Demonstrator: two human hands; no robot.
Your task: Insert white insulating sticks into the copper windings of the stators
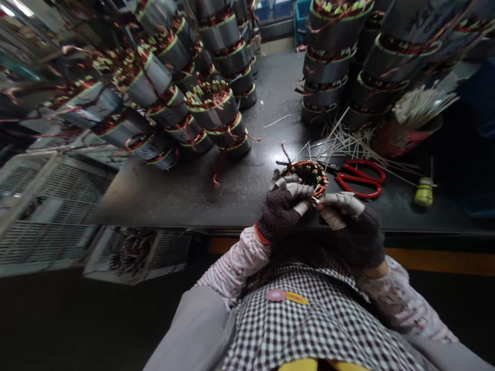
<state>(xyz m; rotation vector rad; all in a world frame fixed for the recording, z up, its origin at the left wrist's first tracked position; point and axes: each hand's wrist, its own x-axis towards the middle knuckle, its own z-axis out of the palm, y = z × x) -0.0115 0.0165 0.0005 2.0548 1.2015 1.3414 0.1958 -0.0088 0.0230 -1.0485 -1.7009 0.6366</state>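
A motor stator (319,178) with copper windings and pale slot liners is at the front edge of the dark table. My left hand (286,202), in a dark glove with taped fingertips, is closed around its near left side. On its near right rim, my right hand (348,216), gloved and taped alike, pinches with thumb and fingers together. Something small and pale shows at those fingertips, too small to name. Just right of the stator lie red-handled scissors (361,179), their blades partly hidden among pale strips.
Stacked stators stand at the left (214,111) and right (327,72) of the table (266,129). Thin pale sticks (351,139) lie loose near a red container (398,136) full of them. A yellow-green bottle (424,192) stands at right. White crates (58,206) are at lower left.
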